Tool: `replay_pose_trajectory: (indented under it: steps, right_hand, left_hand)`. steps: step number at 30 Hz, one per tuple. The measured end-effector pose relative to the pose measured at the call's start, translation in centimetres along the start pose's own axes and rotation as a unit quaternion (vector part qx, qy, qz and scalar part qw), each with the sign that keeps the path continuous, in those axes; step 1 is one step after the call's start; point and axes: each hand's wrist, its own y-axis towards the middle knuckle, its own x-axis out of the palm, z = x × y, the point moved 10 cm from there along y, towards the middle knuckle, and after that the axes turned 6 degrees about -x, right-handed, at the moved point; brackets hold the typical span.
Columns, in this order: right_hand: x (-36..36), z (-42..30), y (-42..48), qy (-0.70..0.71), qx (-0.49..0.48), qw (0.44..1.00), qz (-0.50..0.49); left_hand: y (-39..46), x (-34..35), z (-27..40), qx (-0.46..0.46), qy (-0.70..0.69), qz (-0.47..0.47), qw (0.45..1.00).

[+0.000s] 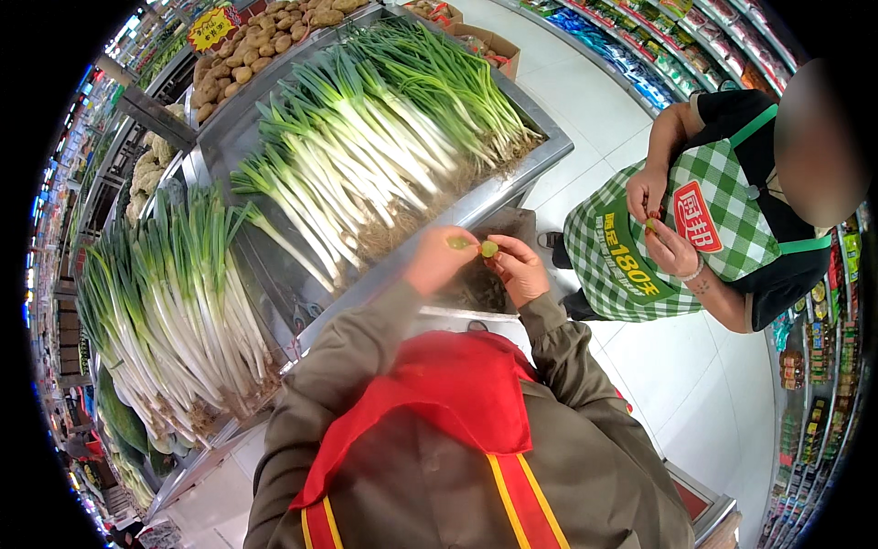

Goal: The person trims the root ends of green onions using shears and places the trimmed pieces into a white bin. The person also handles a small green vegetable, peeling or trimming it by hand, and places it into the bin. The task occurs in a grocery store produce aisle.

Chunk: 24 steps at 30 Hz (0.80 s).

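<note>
Both my hands meet in front of the metal vegetable stand (473, 209). Between the fingertips of my right hand (523, 270) is a small round green piece of fruit or vegetable (489, 248); the left fingertips come right up to it. My left hand (439, 259) is blurred and has another pale green piece (457, 242) at its fingers. Leeks (357, 147) lie in a row on the stand, roots towards me, with thinner green onions (453, 89) beyond them. A second heap of leeks (171, 309) lies at the left. Scissors (305, 314) rest on the stand between the heaps.
A co-worker in a green checked apron (638, 240) stands at the right, holding something small in both hands. Below my hands is an open bin (514, 223). Potatoes (254, 48) and cauliflower (147, 171) lie at the back left. Stocked shelves (816, 384) line the right side.
</note>
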Motion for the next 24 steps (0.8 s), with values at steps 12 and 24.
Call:
replay_pose_trajectory:
  steps: [12,24]
  right_hand:
    - [0.6,0.2,-0.1,-0.036,0.007,0.999,-0.003]
    - [1.1,0.5,-0.2,-0.058,-0.008,0.998,-0.015]
  left_hand:
    - [-0.4,-0.3,-0.9,-0.036,0.008,-0.008,0.999]
    - [-0.8,-0.9,-0.8,-0.030,0.020,0.008,0.999]
